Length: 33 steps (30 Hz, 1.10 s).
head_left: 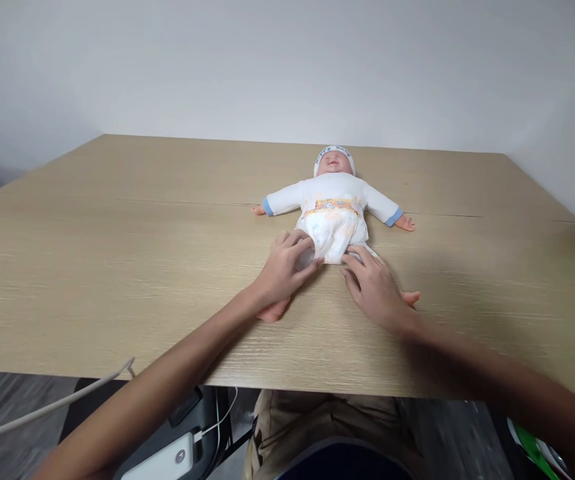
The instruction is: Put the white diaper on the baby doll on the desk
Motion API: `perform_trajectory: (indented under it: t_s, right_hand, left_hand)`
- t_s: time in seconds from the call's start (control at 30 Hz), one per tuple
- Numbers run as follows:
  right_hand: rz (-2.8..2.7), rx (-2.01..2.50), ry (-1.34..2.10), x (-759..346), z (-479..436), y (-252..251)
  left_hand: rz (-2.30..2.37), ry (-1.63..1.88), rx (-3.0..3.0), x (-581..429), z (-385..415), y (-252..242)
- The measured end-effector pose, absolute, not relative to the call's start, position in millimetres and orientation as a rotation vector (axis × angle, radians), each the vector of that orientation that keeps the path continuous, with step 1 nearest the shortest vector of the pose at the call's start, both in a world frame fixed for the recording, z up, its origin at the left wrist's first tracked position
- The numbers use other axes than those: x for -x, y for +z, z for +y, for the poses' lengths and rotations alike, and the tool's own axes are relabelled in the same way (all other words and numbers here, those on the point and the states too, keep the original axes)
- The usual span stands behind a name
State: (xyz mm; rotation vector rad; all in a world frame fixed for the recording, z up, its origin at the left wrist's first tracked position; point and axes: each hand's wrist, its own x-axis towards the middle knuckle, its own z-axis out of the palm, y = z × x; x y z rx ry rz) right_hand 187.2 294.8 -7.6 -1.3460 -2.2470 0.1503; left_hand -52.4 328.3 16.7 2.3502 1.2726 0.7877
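Note:
A baby doll lies on its back on the wooden table, head toward the wall, arms spread. It wears a white cap, a white top with blue cuffs and a white nappy with an orange waistband. My left hand curls over the doll's leg beside the nappy's lower left edge. My right hand lies over the other leg with its fingers on the nappy's lower right edge. The doll's feet show from under both hands.
A plain white wall stands behind the table. Below the near edge a white cable runs left, and a white device with a plugged lead sits by my lap. Something green and white shows at bottom right.

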Motion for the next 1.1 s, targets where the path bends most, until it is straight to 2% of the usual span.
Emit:
perform_trajectory:
  t_s: [0.27,0.43,0.57,0.73,0.93,1.1]
  right_hand:
    - [-2.259,1.390,0.283,-186,297,-8]
    - [-1.914,1.442,0.398,-188,300,-7]
    - [-1.750,1.482,0.405,-194,303,-4]
    - [-1.779,1.472,0.392,-200,304,-1]
    - [-1.902,1.439,0.292,-201,301,-4]
    - [-1.963,1.480,0.338,-199,302,0]
  left_hand:
    - [1.237,0.762,-2.224,53,333,15]
    - [1.276,0.831,-2.069,56,335,14]
    - [1.220,0.949,-1.717,58,331,15]
    - [1.167,0.970,-1.425,58,323,15]
    - [1.258,0.935,-1.435,55,321,16]
    - [1.227,0.930,-1.370,55,325,15]
